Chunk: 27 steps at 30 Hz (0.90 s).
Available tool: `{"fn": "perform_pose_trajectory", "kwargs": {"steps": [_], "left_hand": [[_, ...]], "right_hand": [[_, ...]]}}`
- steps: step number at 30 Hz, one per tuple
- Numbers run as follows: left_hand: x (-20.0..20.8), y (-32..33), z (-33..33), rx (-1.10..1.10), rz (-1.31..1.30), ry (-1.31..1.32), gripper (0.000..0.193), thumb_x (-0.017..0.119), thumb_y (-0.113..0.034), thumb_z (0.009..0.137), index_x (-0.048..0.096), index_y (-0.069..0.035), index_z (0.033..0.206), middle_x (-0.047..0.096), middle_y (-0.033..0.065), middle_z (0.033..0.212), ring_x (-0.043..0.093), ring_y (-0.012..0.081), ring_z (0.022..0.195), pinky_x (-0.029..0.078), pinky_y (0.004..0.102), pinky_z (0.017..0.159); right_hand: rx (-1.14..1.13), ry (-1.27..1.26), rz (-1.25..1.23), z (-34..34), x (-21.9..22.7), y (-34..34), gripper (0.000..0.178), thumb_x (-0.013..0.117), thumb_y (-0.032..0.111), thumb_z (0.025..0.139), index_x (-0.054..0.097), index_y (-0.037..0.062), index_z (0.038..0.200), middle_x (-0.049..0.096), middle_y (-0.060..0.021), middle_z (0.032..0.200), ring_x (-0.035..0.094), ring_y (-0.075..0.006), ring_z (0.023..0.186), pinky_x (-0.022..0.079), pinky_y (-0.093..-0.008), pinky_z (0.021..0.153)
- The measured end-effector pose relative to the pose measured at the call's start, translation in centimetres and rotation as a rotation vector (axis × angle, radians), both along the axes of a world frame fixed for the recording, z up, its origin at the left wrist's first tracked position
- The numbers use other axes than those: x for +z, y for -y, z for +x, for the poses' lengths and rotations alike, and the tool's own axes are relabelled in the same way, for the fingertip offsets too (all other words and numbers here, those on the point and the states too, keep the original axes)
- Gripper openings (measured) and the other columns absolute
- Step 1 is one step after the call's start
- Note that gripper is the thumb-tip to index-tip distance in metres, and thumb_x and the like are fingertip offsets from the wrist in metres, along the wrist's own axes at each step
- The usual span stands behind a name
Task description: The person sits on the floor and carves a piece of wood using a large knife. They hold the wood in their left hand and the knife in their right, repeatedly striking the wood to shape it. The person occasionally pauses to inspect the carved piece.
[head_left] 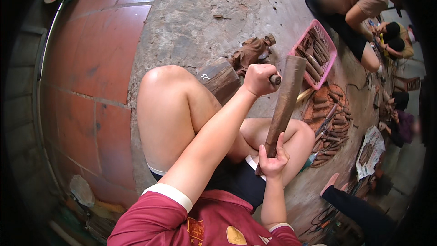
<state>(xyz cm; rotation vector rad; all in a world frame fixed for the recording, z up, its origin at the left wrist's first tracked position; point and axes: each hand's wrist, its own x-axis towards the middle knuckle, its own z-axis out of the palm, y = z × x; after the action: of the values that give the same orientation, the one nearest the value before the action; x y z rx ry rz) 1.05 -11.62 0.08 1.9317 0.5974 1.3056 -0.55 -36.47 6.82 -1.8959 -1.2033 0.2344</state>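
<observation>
My left hand (260, 80) is closed in a fist around a chisel (275, 79). Only the round end of its dark handle sticks out; the blade is hidden. My right hand (274, 160) grips the narrow lower end of a long brown wooden mallet (287, 91), held upright over my lap, its wider end rising close to the chisel's handle but apart from it. Behind my left fist, a dark wooden block (220, 81) with a chalk mark lies on the floor. Against it is a carved brown wooden figure (251, 54).
A pink plastic basket (334, 57) holds dark rod-shaped tools. Beside it, several short wooden-handled tools (334, 130) are heaped on a reddish mat. A person (364, 0) bends over at the upper right, with others beyond. Red tiles (86, 64) cover the left floor.
</observation>
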Motion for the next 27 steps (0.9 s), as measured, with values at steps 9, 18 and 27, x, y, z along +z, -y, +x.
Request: {"fn": "perform_pose_trajectory", "kwargs": {"steps": [9,18,27], "left_hand": [[0.0,-0.2,0.1,-0.092,-0.005,0.03,0.019,0.075,-0.018,0.064,0.059,-0.008,0.063,0.059,0.0107,0.062,0.062,0.0294,0.058,0.049,0.038,0.05],[-0.6,-0.1,0.3,-0.033,-0.001,-0.002,0.017,0.068,-0.014,0.067,0.055,-0.008,0.059,0.058,0.0109,0.059,0.061,0.0297,0.056,0.049,0.0387,0.049],[-1.3,-0.6,-0.1,0.002,0.029,-0.04,0.018,0.068,-0.008,0.068,0.053,-0.006,0.059,0.056,0.0125,0.058,0.059,0.0308,0.054,0.047,0.0378,0.048]], "right_hand": [[0.002,-0.085,0.026,-0.5,-0.3,-0.1,0.078,0.075,0.001,0.072,0.045,0.0013,0.143,0.067,-0.0143,0.079,0.066,-0.022,0.065,0.053,-0.0318,0.061],[-0.012,0.067,0.03,-0.6,-0.6,-0.6,0.075,0.074,0.001,0.073,0.044,-0.0024,0.142,0.067,-0.0158,0.079,0.066,-0.0261,0.065,0.054,-0.0339,0.061],[0.003,0.006,-0.033,-0.1,-0.6,-1.0,0.076,0.073,0.0,0.073,0.042,-0.0036,0.143,0.067,-0.0162,0.079,0.066,-0.0262,0.064,0.054,-0.0349,0.06]]}}
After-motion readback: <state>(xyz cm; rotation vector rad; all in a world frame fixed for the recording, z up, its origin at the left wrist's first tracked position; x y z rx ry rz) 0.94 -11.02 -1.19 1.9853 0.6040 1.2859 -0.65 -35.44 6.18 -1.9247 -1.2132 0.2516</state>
